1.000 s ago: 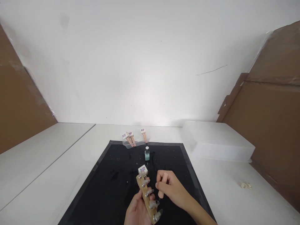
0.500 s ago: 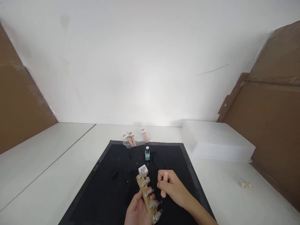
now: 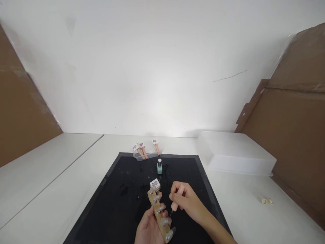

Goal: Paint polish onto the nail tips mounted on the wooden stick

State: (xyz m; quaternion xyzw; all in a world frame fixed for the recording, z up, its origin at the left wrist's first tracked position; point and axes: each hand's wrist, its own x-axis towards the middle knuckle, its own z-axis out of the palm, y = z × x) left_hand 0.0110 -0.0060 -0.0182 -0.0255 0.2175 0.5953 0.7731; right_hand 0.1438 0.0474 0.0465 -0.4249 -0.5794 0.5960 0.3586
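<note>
My left hand (image 3: 146,227) is closed around a wooden nail-tip stand (image 3: 159,217), which slants across the palm. Several clear nail tips (image 3: 166,221) are mounted along it. In my right hand (image 3: 190,203) a pink nail polish brush cap (image 3: 174,206) is pinched between thumb and fingers, its thin dark brush pointing down and left. The brush end is at the second-nearest nail tip; whether it touches cannot be made out. A white labelled polish bottle (image 3: 155,184) sits at the stand's far end; what supports it is hidden.
A mint polish bottle (image 3: 159,168) stands on the black mat (image 3: 111,203). Behind it, a clear tray (image 3: 149,156) holds polish bottles with pink caps (image 3: 157,149). At right are a white box (image 3: 236,152) and small cream rings (image 3: 264,201). Cardboard panels (image 3: 291,135) flank the table.
The brush cap has tilted in my right hand, and its brush has swung left and up along the nail tip. My left hand and the stand have shifted only slightly.
</note>
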